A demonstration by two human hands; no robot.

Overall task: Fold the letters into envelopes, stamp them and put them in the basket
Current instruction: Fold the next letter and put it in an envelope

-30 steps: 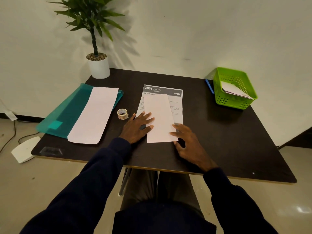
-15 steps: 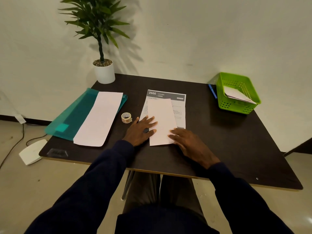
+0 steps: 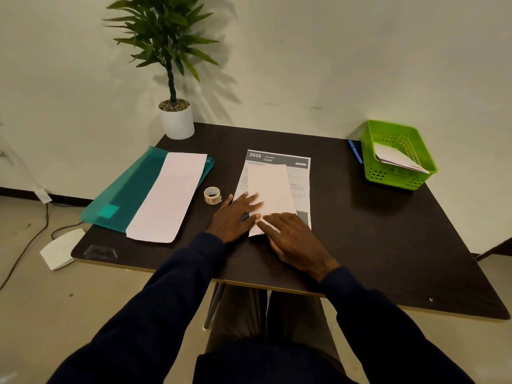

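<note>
Fingers (image 3: 249,199) of left hand (image 3: 234,217), right hand (image 3: 293,239) straight, pressing letter (image 3: 273,187); tape roll (image 3: 212,195) nearby.

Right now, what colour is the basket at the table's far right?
Bright green, a perforated plastic basket with papers inside; the head view shows it clearly.

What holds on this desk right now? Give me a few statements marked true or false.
1. The left hand and right hand both rest, fingers straight, on the white paper over the printed letter. True.
2. The green basket is empty. False: papers lie in it.
3. The small roll sits left of the printed letter. True.
4. The potted plant stands beside the green basket. False: it stands at the far left corner, the basket at the far right.
</note>
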